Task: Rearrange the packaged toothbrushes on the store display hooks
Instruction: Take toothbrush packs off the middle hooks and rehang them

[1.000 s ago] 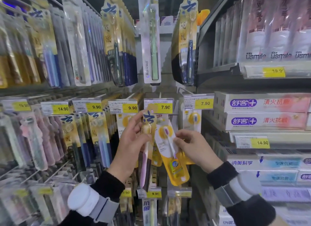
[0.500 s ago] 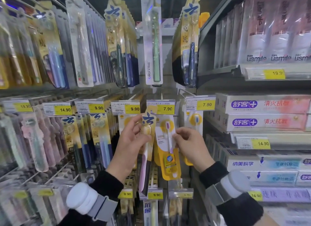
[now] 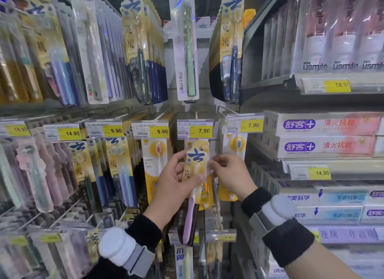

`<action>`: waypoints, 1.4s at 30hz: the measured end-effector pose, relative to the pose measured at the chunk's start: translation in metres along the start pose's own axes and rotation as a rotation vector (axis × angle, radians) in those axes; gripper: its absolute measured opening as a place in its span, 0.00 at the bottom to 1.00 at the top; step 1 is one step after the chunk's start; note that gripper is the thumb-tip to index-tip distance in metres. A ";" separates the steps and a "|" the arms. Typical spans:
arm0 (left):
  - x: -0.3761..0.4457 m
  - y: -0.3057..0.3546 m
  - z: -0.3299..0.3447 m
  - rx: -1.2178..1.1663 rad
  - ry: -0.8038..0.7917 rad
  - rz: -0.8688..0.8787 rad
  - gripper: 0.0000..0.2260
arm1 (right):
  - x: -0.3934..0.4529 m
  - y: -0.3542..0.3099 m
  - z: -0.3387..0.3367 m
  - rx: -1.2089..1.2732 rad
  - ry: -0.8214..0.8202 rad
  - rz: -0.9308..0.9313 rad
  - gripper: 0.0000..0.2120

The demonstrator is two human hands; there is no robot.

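Here the left hand (image 3: pixel 172 183) pinches the pink-brush pack (image 3: pixel 192 187) before the 7.90 hook (image 3: pixel 212 140), the right hand (image 3: pixel 230 174) nips the yellow pack (image 3: pixel 207 192) behind; best line the hang-hole up squarely before sliding on.

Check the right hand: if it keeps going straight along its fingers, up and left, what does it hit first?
Most likely the white edge of the yellow carded toothbrush pack that the right hand already pinches, then the gold-topped pack with the pink-handled toothbrush in the left hand. Depth between the two packs is unclear.
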State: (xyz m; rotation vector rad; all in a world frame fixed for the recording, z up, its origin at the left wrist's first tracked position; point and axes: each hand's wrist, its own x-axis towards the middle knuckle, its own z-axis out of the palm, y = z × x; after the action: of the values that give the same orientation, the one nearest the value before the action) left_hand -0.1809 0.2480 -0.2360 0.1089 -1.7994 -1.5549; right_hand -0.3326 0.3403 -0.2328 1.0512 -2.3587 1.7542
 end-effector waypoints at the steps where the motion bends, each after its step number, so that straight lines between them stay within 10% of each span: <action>1: 0.001 -0.001 0.003 0.016 0.001 -0.008 0.24 | -0.001 0.002 -0.004 0.014 0.016 0.006 0.07; 7: 0.013 -0.004 0.031 0.110 -0.016 0.001 0.25 | -0.027 0.002 -0.043 0.400 0.073 0.043 0.16; 42: 0.045 -0.009 0.109 0.053 0.100 0.097 0.18 | -0.014 -0.045 -0.099 0.452 0.206 -0.221 0.10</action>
State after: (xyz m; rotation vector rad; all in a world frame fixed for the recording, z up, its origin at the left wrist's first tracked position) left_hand -0.2796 0.3124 -0.2215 0.1211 -1.7418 -1.4105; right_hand -0.3340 0.4256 -0.1638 1.0565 -1.6967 2.2321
